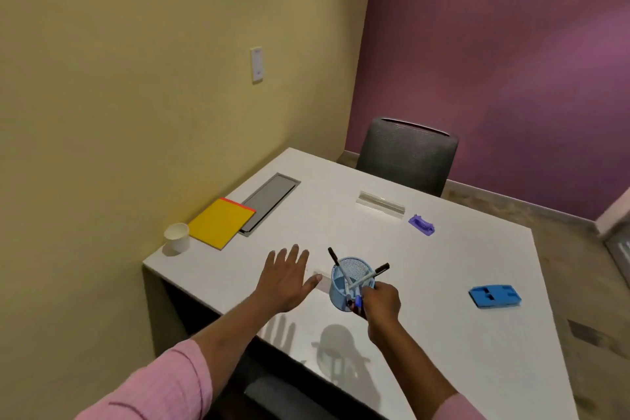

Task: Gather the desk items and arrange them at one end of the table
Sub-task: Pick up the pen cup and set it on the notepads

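Over the near end of the white table (443, 283) the right hand (380, 302) grips one blue mesh pen cup (351, 283) by its near side, fingers curled round the wall. The cup is tilted and held clear of the top, its shadow falling apart from it, closer to the person. Two black-capped markers (381, 268) lean out of it in opposite directions. A blue-capped pen (358, 301) shows by the fingers; whether it is inside the mesh I cannot tell. The left hand (284, 278) hovers just beside the cup, flat, fingers spread, holding nothing.

Scattered on the top are one yellow notepad (221, 222) with an orange edge, one paper cup (177, 236) just beside it at the corner, one small purple piece (422, 224), one blue plastic piece (494, 296) well off to the right, and one clear stand (381, 204) toward the far side.

A grey hatch (271, 199) is set into the top, the notepad overlapping its end. One dark chair (407, 155) stands at the far edge. The left wall is yellow with a white switch plate (256, 64), and the far wall is purple.
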### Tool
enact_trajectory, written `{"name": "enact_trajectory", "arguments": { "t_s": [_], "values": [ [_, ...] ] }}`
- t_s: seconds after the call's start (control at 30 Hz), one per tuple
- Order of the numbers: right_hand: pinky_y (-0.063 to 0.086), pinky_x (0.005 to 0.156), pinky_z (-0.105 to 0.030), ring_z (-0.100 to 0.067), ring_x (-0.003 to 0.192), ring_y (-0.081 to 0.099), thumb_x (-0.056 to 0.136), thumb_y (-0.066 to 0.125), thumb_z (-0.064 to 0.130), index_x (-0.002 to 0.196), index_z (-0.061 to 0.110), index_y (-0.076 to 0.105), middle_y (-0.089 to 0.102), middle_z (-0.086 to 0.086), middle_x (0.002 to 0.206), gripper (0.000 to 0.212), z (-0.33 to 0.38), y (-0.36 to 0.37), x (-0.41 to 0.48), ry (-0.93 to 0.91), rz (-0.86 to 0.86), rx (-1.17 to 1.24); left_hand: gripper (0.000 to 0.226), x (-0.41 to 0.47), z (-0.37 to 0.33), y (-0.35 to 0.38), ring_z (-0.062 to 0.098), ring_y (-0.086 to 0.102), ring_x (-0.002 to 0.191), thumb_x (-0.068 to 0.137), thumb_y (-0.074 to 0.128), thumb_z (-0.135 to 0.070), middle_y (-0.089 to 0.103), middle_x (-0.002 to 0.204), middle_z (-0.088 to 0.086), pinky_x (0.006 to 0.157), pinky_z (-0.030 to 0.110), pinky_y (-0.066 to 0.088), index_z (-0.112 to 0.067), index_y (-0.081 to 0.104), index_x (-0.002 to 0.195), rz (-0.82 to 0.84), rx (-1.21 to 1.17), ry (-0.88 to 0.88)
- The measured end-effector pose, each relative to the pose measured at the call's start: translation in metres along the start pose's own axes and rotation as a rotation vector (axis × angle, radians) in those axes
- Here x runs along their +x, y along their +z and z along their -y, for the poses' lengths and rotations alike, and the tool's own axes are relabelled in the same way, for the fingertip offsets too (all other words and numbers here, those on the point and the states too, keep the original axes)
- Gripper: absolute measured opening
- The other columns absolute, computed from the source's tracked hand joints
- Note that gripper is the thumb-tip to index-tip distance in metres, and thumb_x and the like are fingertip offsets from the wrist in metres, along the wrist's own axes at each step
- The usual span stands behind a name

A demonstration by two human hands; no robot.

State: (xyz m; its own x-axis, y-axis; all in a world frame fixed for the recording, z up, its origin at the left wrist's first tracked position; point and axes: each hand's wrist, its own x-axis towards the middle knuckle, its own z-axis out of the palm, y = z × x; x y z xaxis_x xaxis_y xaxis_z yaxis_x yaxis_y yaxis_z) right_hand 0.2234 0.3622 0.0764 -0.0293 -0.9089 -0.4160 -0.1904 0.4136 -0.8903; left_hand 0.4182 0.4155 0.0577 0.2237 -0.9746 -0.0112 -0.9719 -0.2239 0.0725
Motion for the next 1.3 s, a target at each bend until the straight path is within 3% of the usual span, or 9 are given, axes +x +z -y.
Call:
{"name": "enact_trajectory", "arguments": {
  "t_s": [0.17, 0.37, 0.47, 0.63, 0.9, 1.07, 1.2, 1.3],
  "values": [
    [0.06, 0.056, -0.037, -0.036, 0.067, 0.07, 0.082, 0.051, -0.008, 0.076, 0.0, 0.067, 0.067, -0.021, 0.078, 0.019, 0.021, 0.067, -0.052, -0.019, -0.01, 0.083, 0.076, -0.038, 0.084, -0.033, 0.028, 0.021, 0.144, 0.093, 0.013, -0.066, 0.021, 0.159, 0.008, 0.117, 0.049, 0.014, -0.017, 0.018, 0.151, 0.004, -0.065, -0.021],
    [0.059, 0.056, -0.035, -0.038, 0.068, 0.069, 0.082, 0.049, -0.012, 0.072, -0.002, 0.063, 0.064, -0.024, 0.078, 0.02, 0.034, 0.145, -0.099, -0.012, 0.014, 0.199, 0.07, -0.074, 0.176, -0.054, 0.029, 0.022, 0.143, 0.096, 0.018, -0.063, 0.024, 0.158, 0.006, 0.115, 0.052, 0.017, -0.018, 0.021, 0.149, -0.019, -0.073, -0.035],
    [0.057, 0.047, -0.03, -0.039, 0.066, 0.067, 0.082, 0.047, -0.014, 0.069, -0.002, 0.06, 0.062, -0.025, 0.077, 0.022, 0.037, 0.179, -0.114, -0.024, 0.033, 0.227, 0.069, -0.083, 0.213, -0.059, 0.028, 0.023, 0.143, 0.096, 0.018, -0.062, 0.024, 0.158, 0.005, 0.116, 0.052, 0.016, -0.018, 0.019, 0.15, -0.028, -0.083, -0.065],
    [0.061, 0.062, -0.043, -0.044, 0.072, 0.071, 0.084, 0.051, -0.01, 0.072, -0.001, 0.063, 0.064, -0.026, 0.081, 0.018, 0.043, 0.223, -0.117, -0.033, 0.041, 0.224, 0.066, -0.074, 0.255, -0.065, 0.027, 0.021, 0.144, 0.097, 0.02, -0.06, 0.022, 0.159, 0.005, 0.117, 0.051, 0.014, -0.02, 0.019, 0.151, -0.042, -0.131, -0.097],
    [0.059, 0.053, -0.035, -0.038, 0.067, 0.071, 0.083, 0.052, -0.009, 0.081, -0.002, 0.067, 0.066, -0.021, 0.081, 0.017, 0.054, 0.277, -0.079, -0.023, 0.009, 0.215, 0.065, -0.024, 0.29, -0.05, 0.028, 0.023, 0.143, 0.097, 0.021, -0.059, 0.026, 0.158, 0.005, 0.116, 0.051, 0.017, -0.02, 0.022, 0.149, -0.046, -0.11, -0.065],
    [0.056, 0.047, -0.029, -0.031, 0.054, 0.069, 0.081, 0.052, -0.011, 0.072, 0.002, 0.067, 0.066, -0.02, 0.073, 0.021, 0.063, 0.319, -0.027, 0.007, -0.013, 0.243, 0.067, 0.041, 0.315, -0.033, 0.027, 0.022, 0.144, 0.097, 0.026, -0.059, 0.025, 0.158, 0.006, 0.116, 0.048, 0.017, -0.019, 0.022, 0.15, -0.043, -0.11, -0.017],
    [0.062, 0.059, -0.041, -0.032, 0.06, 0.07, 0.083, 0.052, -0.005, 0.076, 0.004, 0.07, 0.067, -0.019, 0.075, 0.022, 0.067, 0.357, 0.03, 0.001, -0.054, 0.233, 0.073, 0.102, 0.337, -0.008, 0.026, 0.009, 0.148, 0.097, 0.029, -0.059, 0.012, 0.162, 0.006, 0.118, 0.046, 0.011, -0.017, 0.011, 0.153, -0.022, -0.149, 0.015],
    [0.062, 0.065, -0.049, -0.035, 0.068, 0.072, 0.084, 0.051, -0.003, 0.083, 0.005, 0.073, 0.07, -0.02, 0.081, 0.023, 0.071, 0.383, 0.074, 0.018, -0.08, 0.208, 0.075, 0.147, 0.35, 0.008, 0.027, 0.009, 0.148, 0.096, 0.031, -0.059, 0.013, 0.162, 0.008, 0.117, 0.044, 0.014, -0.014, 0.009, 0.153, -0.022, -0.146, 0.032]
  ]
}}
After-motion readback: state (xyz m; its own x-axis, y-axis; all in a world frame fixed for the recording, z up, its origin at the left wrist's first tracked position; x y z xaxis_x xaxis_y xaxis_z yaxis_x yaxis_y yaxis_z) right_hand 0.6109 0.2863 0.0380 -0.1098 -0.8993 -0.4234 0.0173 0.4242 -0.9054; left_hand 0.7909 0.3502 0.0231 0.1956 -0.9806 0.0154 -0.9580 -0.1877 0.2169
